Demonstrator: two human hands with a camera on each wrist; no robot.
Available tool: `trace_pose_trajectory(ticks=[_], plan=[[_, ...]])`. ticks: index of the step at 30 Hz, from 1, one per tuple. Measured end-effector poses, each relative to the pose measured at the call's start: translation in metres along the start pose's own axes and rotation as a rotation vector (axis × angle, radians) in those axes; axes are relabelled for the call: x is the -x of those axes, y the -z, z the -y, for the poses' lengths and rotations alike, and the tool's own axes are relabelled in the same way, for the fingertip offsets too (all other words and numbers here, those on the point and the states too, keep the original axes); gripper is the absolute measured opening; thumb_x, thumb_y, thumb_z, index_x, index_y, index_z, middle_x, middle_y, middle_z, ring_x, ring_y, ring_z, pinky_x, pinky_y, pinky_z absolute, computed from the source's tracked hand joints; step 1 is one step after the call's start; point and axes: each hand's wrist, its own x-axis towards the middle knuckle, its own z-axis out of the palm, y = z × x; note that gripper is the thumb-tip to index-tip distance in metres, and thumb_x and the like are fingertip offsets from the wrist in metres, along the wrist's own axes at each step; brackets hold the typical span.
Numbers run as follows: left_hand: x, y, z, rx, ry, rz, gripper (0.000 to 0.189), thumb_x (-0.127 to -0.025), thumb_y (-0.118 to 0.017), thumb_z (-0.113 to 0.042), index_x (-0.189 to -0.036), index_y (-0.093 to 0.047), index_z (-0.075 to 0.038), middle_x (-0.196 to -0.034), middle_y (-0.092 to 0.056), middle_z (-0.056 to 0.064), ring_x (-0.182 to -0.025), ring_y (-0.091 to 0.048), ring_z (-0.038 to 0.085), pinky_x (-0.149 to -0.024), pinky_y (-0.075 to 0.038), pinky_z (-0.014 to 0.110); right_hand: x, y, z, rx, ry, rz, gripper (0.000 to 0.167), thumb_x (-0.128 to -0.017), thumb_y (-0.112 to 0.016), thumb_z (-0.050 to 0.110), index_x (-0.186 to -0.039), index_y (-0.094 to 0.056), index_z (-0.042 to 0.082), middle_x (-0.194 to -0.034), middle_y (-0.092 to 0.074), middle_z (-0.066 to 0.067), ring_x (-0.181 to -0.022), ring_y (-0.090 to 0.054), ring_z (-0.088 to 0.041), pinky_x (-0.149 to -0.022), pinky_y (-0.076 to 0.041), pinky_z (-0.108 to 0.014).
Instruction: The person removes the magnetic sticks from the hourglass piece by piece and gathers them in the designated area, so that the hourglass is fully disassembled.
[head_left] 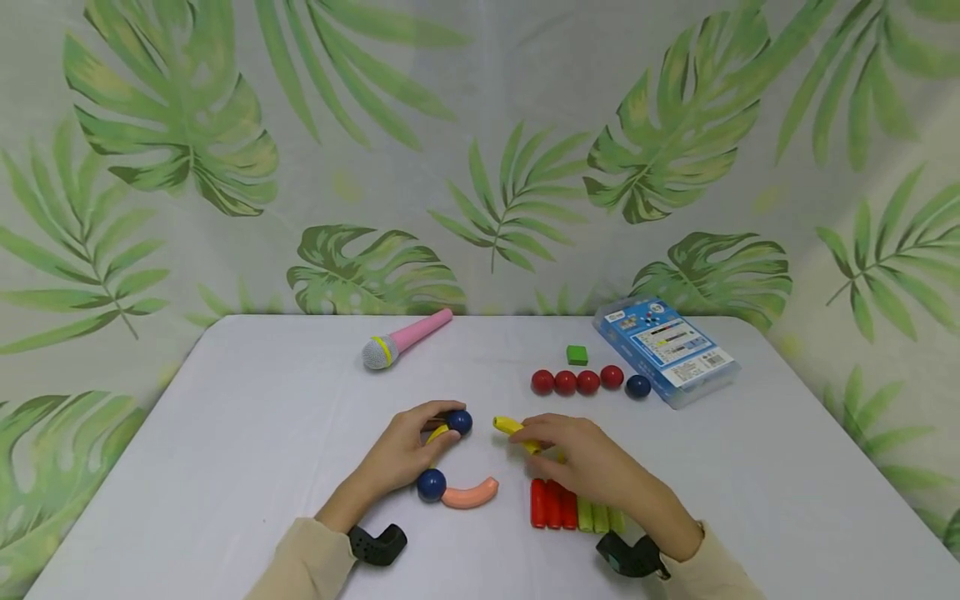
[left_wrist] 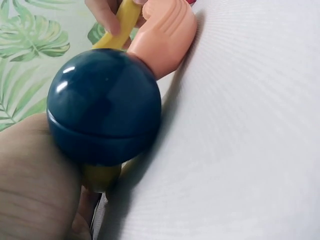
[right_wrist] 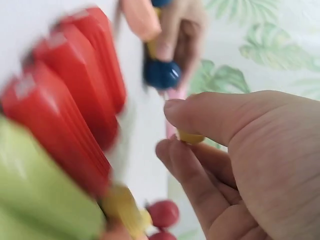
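Observation:
My left hand (head_left: 405, 446) grips a joined toy piece at its upper blue ball (head_left: 460, 422) and the yellow rod (head_left: 437, 433) beside it. Lower down, another blue ball (head_left: 431, 485) connects to a curved salmon-coloured rod (head_left: 471, 495); this ball (left_wrist: 104, 107) fills much of the left wrist view. My right hand (head_left: 581, 454) pinches a bent yellow rod (head_left: 508, 425) between thumb and fingers, apart from the joined piece. In the right wrist view most of that yellow rod (right_wrist: 191, 137) is hidden by the fingers.
Red rods (head_left: 553, 505) and lime-green rods (head_left: 600, 517) lie in a row below my right hand. Farther back are several red balls (head_left: 566, 382), a loose blue ball (head_left: 638, 387), a green block (head_left: 577, 355), a blue-labelled plastic box (head_left: 663, 346) and a pink toy microphone (head_left: 408, 337).

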Motion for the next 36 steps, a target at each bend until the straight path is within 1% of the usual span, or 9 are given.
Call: trace_pose_trajectory(ticks=[4, 6, 8, 11, 15, 23, 28, 32, 36], plan=[[0.001, 0.000, 0.000, 0.001, 0.004, 0.000, 0.041, -0.098, -0.071, -0.013, -0.139, -0.062, -0.009, -0.134, -0.068, 0.010, -0.121, -0.067, 0.026, -0.105, -0.054, 0.040, 0.006, 0.015, -0.013, 0.004, 0.007, -0.033, 0.031, -0.092, -0.078, 0.013, -0.122, -0.075, 0.016, -0.112, -0.072, 0.004, -0.092, -0.064, -0.012, -0.083, -0.061, -0.030], [0.001, 0.000, 0.000, 0.004, 0.003, 0.002, 0.041, -0.098, -0.071, -0.012, -0.138, -0.062, -0.008, -0.134, -0.068, 0.011, -0.122, -0.067, 0.026, -0.105, -0.054, 0.040, 0.011, 0.022, -0.020, 0.004, 0.000, -0.037, 0.031, -0.091, -0.079, 0.013, -0.121, -0.075, 0.015, -0.101, -0.070, 0.008, -0.086, -0.061, -0.010, -0.077, -0.060, -0.026], [0.001, 0.000, 0.000, 0.009, 0.002, 0.003, 0.041, -0.098, -0.071, -0.012, -0.138, -0.062, -0.008, -0.134, -0.068, 0.011, -0.122, -0.067, 0.026, -0.105, -0.054, 0.039, 0.015, 0.030, -0.027, -0.014, -0.011, -0.033, 0.031, -0.091, -0.080, 0.015, -0.121, -0.075, 0.015, -0.098, -0.070, 0.009, -0.087, -0.062, -0.010, -0.077, -0.060, -0.026], [0.001, 0.000, 0.000, 0.011, 0.001, 0.002, 0.041, -0.098, -0.071, -0.012, -0.138, -0.062, -0.008, -0.134, -0.068, 0.010, -0.122, -0.067, 0.026, -0.105, -0.054, 0.039, 0.020, 0.040, -0.036, -0.022, -0.034, -0.030, 0.030, -0.091, -0.080, 0.017, -0.121, -0.074, 0.015, -0.106, -0.074, 0.006, -0.094, -0.067, -0.013, -0.086, -0.062, -0.033], [0.001, 0.000, 0.000, 0.014, 0.006, 0.000, 0.041, -0.098, -0.071, -0.013, -0.138, -0.063, -0.009, -0.134, -0.068, 0.010, -0.122, -0.067, 0.025, -0.106, -0.054, 0.039, 0.027, 0.051, -0.045, -0.001, -0.053, -0.047, 0.029, -0.092, -0.079, 0.017, -0.120, -0.074, 0.015, -0.116, -0.074, -0.001, -0.100, -0.070, -0.018, -0.087, -0.063, -0.036], [0.001, -0.001, 0.000, 0.006, -0.001, -0.009, 0.041, -0.098, -0.072, -0.013, -0.137, -0.064, -0.009, -0.133, -0.068, 0.009, -0.121, -0.067, 0.024, -0.105, -0.054, 0.038, 0.037, 0.066, -0.060, 0.048, -0.132, -0.009, 0.028, -0.090, -0.081, 0.016, -0.117, -0.075, 0.011, -0.113, -0.073, -0.004, -0.095, -0.069, -0.017, -0.083, -0.063, -0.035], [0.000, 0.000, -0.001, 0.012, 0.026, 0.004, 0.042, -0.097, -0.073, -0.013, -0.138, -0.063, -0.010, -0.134, -0.068, 0.007, -0.123, -0.066, 0.021, -0.106, -0.053, 0.036, 0.040, 0.068, -0.068, 0.051, -0.188, 0.054, 0.024, -0.089, -0.081, 0.014, -0.112, -0.076, 0.010, -0.105, -0.074, -0.003, -0.089, -0.064, -0.016, -0.080, -0.062, -0.037], [0.001, 0.001, -0.003, 0.011, 0.044, 0.013, 0.042, -0.097, -0.073, -0.013, -0.138, -0.063, -0.010, -0.135, -0.067, 0.007, -0.124, -0.065, 0.020, -0.107, -0.053, 0.035, 0.040, 0.067, -0.072, 0.056, -0.215, 0.103, 0.024, -0.088, -0.082, 0.016, -0.111, -0.076, 0.011, -0.105, -0.076, -0.005, -0.093, -0.069, -0.022, -0.085, -0.062, -0.043], [0.001, 0.001, -0.003, 0.008, 0.040, 0.013, 0.043, -0.097, -0.073, -0.013, -0.139, -0.062, -0.010, -0.135, -0.067, 0.007, -0.124, -0.065, 0.020, -0.107, -0.053, 0.035, 0.039, 0.067, -0.075, 0.023, -0.220, 0.112, 0.032, -0.087, -0.084, 0.018, -0.116, -0.073, 0.009, -0.112, -0.076, -0.011, -0.103, -0.074, -0.030, -0.089, -0.061, -0.048]])
